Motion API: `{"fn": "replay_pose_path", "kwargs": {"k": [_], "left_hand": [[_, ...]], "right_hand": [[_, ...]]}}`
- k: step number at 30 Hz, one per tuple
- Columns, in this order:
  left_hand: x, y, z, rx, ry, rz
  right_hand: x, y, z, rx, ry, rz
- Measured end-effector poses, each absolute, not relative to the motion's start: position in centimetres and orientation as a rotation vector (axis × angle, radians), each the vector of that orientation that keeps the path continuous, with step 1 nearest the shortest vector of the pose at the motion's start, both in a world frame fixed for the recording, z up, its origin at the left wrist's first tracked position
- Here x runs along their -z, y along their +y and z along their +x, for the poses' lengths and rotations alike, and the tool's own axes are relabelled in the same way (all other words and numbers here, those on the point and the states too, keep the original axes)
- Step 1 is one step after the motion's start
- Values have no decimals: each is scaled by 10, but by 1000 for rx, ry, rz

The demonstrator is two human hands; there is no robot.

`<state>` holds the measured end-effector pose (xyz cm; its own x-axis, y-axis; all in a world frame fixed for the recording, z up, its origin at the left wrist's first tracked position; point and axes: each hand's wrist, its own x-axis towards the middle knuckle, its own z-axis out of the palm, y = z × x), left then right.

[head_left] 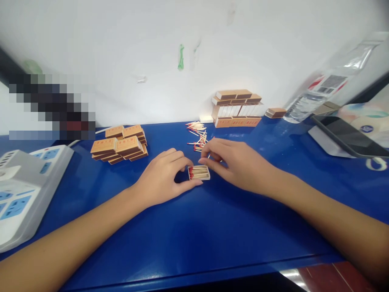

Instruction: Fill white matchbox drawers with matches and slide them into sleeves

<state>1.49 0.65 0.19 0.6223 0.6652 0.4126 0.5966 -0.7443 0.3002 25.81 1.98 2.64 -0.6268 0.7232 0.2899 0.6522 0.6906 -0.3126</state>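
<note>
Two left fingers point(186, 186) hold the match tray point(209, 174) between them; the right fingers point(215, 166) nearly meet, their grip unclear.

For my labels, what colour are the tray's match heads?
The match heads are red: see the head view.

A white wall point(121, 48) with a green smear point(181, 57) backs the glossy blue desk point(182, 235); reddish-brown floor point(354, 276) shows at lower right.

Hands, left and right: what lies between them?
An open tray of matches lies between the left hand and right hand, in the head view.
</note>
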Motion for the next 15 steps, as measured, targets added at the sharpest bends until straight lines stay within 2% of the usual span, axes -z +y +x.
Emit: {"fn": "replay_pose_path", "kwargs": {"k": [3,6,15], "left_hand": [[-2,6,14,-771,1072,2697],[-1,6,14,-768,1075,2697],[-1,6,14,-753,1077,2693]], "right_hand": [[-33,27,274,-170,-2630,-1233],[-32,32,283,-259,-2732,-1362],[-28,37,280,-323,-2721,-1297]]}}
